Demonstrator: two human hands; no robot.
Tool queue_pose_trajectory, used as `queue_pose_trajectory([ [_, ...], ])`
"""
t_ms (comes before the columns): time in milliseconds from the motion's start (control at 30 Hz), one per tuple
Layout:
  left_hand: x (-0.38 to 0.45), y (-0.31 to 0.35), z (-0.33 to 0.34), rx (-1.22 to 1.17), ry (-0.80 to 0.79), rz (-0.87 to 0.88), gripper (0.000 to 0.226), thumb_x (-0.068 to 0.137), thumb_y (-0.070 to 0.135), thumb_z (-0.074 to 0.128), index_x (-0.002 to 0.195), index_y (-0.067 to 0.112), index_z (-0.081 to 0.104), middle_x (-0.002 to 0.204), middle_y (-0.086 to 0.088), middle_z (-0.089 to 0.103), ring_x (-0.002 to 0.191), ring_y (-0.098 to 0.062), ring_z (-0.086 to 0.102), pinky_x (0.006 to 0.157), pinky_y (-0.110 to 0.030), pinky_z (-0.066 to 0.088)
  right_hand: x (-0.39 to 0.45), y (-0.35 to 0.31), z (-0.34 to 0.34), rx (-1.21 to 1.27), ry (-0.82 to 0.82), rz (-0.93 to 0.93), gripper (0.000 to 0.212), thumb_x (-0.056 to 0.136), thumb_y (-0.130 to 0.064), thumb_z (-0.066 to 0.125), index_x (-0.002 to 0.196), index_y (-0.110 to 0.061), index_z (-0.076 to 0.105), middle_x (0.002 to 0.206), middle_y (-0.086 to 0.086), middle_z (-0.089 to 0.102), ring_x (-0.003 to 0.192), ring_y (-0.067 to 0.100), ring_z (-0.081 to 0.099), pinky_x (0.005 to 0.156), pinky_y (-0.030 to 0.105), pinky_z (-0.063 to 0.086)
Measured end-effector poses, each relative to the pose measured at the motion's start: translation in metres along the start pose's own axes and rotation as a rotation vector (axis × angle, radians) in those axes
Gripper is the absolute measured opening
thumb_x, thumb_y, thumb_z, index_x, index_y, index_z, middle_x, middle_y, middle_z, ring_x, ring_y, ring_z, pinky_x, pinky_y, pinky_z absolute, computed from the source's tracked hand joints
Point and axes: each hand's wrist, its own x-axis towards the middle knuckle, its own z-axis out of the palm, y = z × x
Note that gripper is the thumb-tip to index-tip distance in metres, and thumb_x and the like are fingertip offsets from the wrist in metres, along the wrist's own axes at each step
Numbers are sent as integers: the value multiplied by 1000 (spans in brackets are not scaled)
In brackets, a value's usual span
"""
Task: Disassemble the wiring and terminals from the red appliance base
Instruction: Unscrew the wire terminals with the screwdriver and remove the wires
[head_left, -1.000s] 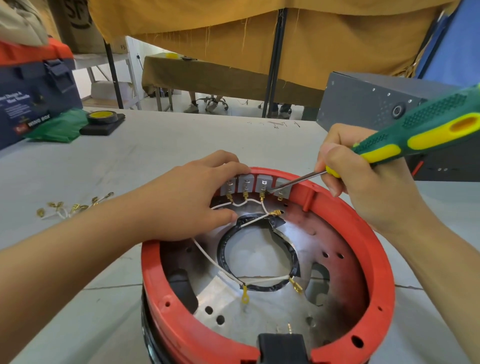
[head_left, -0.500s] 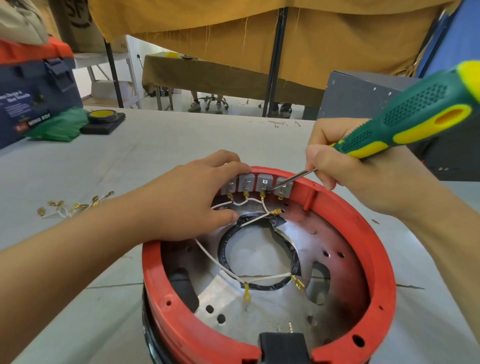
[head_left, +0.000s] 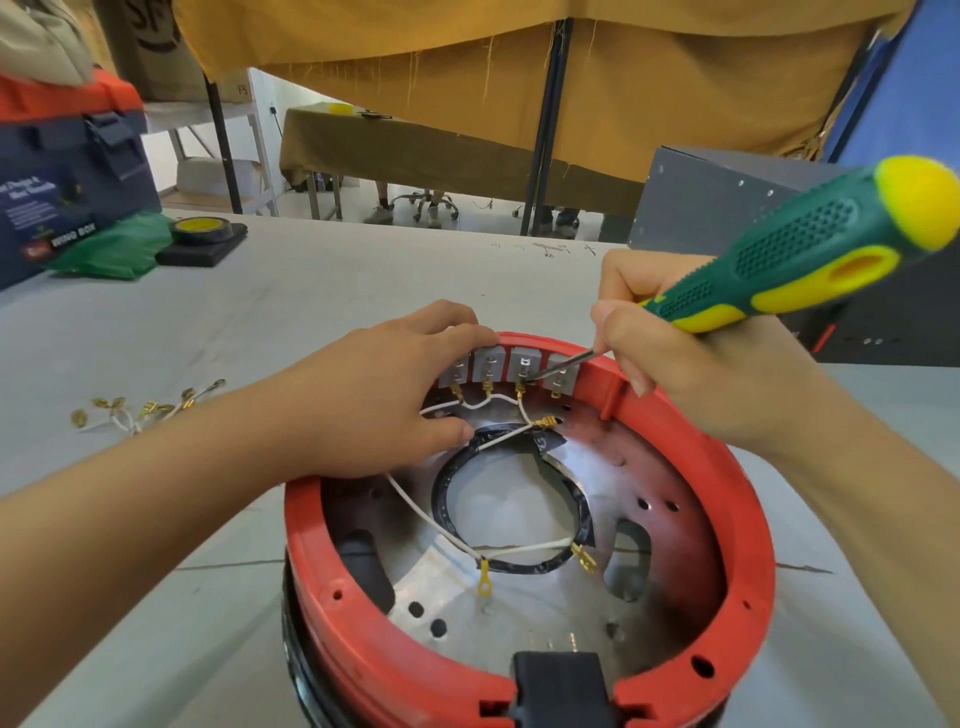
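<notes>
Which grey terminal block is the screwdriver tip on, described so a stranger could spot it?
Find the red base on the table; four grey blocks line the inside of its far rim. The screwdriver, held by the right hand, touches the third block from the left. The left hand rests on the first.
</notes>
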Motion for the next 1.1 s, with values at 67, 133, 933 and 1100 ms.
queue_pose_trajectory([
  [67,0,0,0,2,2,-2,70,82,46,60,143,37,27,145,19,23,124,-9,42,103,-29,37,3,-1,4,41,91,0,29,82,-19,46,59,-3,39,53,13,39,48,9,36,50,25,32],
  [133,0,0,0,5,-1,-5,70,82,47,59,143,37,26,145,20,22,124,-8,42,103,-27,36,5,-3,7,105,149,29,32,79,-18,45,63,9,39,46,8,35,46,8,32,47,21,28],
  [933,0,0,-1,2,3,0,70,81,46,60,142,36,28,143,19,24,122,-8,42,102,-29,37,15,30,2,649,327,346,17,69,-16,46,54,-9,41,36,0,20,37,13,15,41,19,21],
  [1100,0,1,-1,3,0,-3,70,81,47,60,142,37,27,144,19,23,122,-7,41,102,-28,37,15,30,2,656,332,372,17,67,-16,47,54,-9,39,37,-1,19,38,13,14,41,19,20],
])
